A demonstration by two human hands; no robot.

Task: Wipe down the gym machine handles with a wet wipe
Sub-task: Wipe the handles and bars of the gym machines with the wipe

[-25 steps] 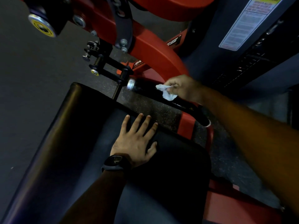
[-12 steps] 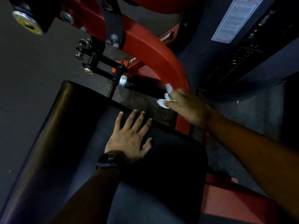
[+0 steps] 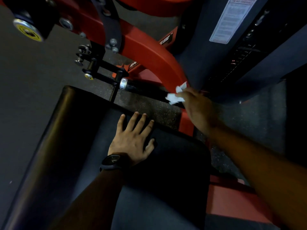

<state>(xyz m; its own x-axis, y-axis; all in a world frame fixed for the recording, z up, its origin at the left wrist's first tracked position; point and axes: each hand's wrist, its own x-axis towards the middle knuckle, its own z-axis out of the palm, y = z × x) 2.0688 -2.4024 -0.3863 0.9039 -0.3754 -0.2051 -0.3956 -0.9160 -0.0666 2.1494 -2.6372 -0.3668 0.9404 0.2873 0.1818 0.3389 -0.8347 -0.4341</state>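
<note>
The floor [image 3: 33, 105] is dark rubber w/ small specks. It fills the left side & shows again in the gap beyond the seat. The black seat pad [image 3: 66, 146] is the next biggest thing & runs from the bottom left up to the middle of the view. Above it the red frame [image 3: 157, 63] of the machine bends down to the right, w/ bolts & a black bracket on it. At the right stands a dark panel [image 3: 207, 47] w/ a white label [image 3: 230, 19]; the text is too blurred to read.

The handle [image 3: 144, 88] is a black bar. It goes from the middle down to the right, btw. the seat pad & the red frame.

My left hand [image 3: 132, 138] lies flat on the seat pad near its far edge, fingers straight & spread, holding nothing. A black watch [image 3: 112, 161] is on that wrist. My right hand [image 3: 197, 107] reaches over the right end of the handle, & its fingers are closed around the wipe [image 3: 174, 97]. The wipe is white & crumpled. It sticks out to the left of my fingers & sits on the handle, approx. where the bar meets the red frame. The silver cap [image 3: 123, 83] at the other end of the handle is well apart from the wipe.
</note>
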